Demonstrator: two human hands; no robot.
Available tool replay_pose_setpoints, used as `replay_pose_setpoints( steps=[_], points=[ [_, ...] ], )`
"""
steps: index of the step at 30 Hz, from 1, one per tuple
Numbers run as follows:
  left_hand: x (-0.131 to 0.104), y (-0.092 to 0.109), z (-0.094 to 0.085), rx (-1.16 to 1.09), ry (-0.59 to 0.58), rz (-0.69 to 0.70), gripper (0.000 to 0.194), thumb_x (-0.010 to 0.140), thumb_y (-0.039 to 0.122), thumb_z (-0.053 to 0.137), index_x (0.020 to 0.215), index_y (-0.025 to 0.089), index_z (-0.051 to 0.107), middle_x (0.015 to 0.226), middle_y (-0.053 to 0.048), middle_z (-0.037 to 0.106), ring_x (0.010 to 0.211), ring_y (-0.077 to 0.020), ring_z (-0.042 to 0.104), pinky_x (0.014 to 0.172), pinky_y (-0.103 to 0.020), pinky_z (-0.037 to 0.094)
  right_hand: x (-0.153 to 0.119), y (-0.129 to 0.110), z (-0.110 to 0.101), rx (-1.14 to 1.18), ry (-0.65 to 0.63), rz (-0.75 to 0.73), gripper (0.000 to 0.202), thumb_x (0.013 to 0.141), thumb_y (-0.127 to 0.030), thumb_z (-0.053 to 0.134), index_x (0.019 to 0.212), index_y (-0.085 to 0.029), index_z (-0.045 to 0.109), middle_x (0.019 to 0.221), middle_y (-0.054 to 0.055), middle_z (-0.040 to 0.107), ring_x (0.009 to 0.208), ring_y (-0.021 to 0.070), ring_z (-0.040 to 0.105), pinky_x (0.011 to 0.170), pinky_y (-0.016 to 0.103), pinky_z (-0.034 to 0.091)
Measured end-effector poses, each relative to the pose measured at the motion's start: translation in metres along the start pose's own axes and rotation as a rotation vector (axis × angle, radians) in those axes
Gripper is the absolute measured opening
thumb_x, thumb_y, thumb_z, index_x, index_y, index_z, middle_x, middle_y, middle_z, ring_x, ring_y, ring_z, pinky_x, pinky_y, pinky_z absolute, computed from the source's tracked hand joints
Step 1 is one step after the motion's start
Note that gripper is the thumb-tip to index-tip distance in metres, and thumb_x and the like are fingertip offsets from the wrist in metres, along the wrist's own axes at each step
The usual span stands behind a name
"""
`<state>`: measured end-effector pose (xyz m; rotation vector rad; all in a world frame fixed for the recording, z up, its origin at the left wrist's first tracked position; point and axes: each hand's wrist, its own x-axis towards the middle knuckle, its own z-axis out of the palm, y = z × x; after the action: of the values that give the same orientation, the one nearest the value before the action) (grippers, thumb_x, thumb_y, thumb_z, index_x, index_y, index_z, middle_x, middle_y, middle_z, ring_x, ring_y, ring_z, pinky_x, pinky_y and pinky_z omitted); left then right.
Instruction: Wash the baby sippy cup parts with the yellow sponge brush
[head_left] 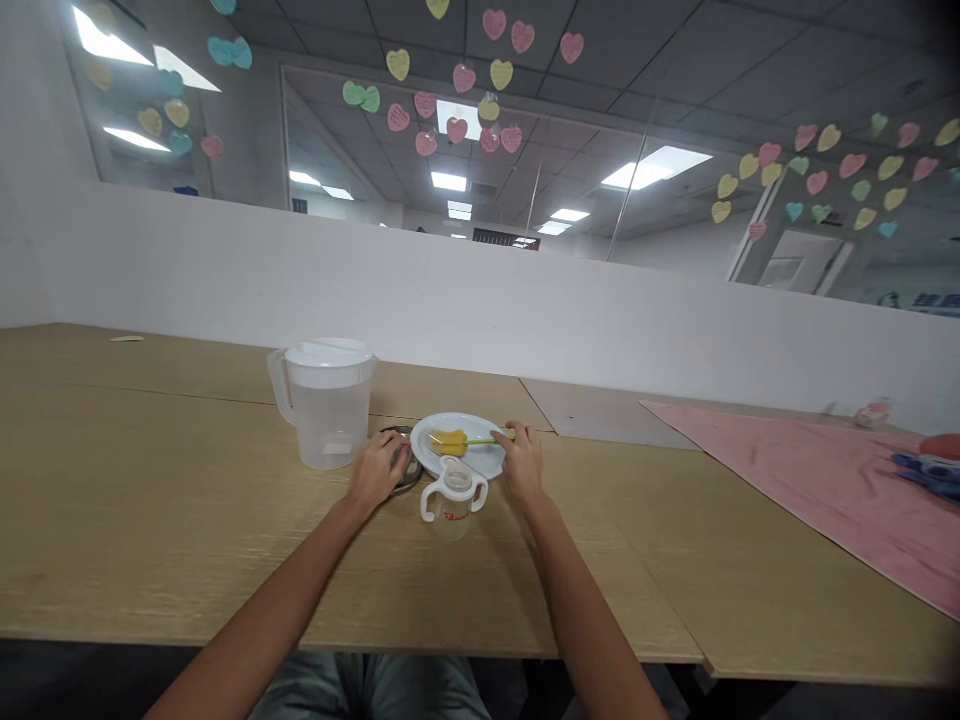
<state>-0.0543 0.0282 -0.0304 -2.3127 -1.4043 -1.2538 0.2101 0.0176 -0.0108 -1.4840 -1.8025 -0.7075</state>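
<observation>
A bottle brush [450,441] with a yellow sponge head and a thin green handle lies over a white plate [489,466]. My right hand [523,462] is closed on the handle's end at the plate's right edge. To the left, my left hand [379,468] has its fingers curled over the rim of a round metal dish [410,480], partly hidden by the hand and the plate. Just in front of the plate stands a clear baby bottle [453,518] with white side handles and red print. Its top is off-centre between my hands.
A lidded clear pitcher [330,410] stands left of my left hand. A pink cloth [817,490] covers the table's right side, with a red and blue item [937,465] at its edge. A low white wall [450,300] runs behind the wooden table [187,520].
</observation>
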Motion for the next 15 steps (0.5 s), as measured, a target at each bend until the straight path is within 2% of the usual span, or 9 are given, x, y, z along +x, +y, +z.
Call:
replay_pose_setpoints(
  steps=[5,8,12,15],
  points=[
    [0.0004,0.0015,-0.0019,-0.011,-0.008,0.003,0.025,0.087,0.022,0.038,0.093,0.018,0.062,0.098,-0.008,0.063,0.093,-0.0225,0.056,0.084,-0.036,0.044,-0.0013,0.0038,0.0043,0.176,-0.019,-0.014,0.035,0.075,0.000,0.049,0.096,-0.020,0.069,0.087,0.006,0.061,0.084,0.0171,0.050,0.073,0.024,0.039],
    [0.0003,0.0022,-0.0035,-0.039,-0.014,-0.021,0.027,0.087,0.024,0.039,0.103,0.018,0.059,0.103,-0.008,0.062,0.097,-0.0227,0.056,0.086,-0.036,0.043,-0.0010,0.0027,0.0043,0.298,-0.009,0.019,0.034,0.075,0.000,0.048,0.093,-0.018,0.070,0.085,0.006,0.061,0.085,0.0172,0.052,0.075,0.026,0.041],
    [-0.0005,0.0034,-0.0049,-0.089,-0.008,-0.068,0.038,0.089,0.031,0.038,0.124,0.017,0.045,0.114,-0.009,0.059,0.105,-0.0224,0.053,0.092,-0.036,0.041,0.0015,-0.0001,-0.0003,0.453,0.011,0.101,0.034,0.074,-0.001,0.046,0.091,-0.019,0.071,0.084,0.006,0.062,0.084,0.0171,0.054,0.077,0.028,0.044],
    [-0.0009,0.0047,-0.0053,-0.114,-0.016,-0.042,0.046,0.091,0.036,0.037,0.133,0.017,0.034,0.118,-0.010,0.057,0.109,-0.0224,0.052,0.093,-0.036,0.041,0.0034,-0.0035,-0.0052,0.541,0.026,0.111,0.031,0.077,-0.006,0.048,0.094,-0.020,0.070,0.084,0.005,0.063,0.083,0.0164,0.055,0.074,0.027,0.045]
  ],
)
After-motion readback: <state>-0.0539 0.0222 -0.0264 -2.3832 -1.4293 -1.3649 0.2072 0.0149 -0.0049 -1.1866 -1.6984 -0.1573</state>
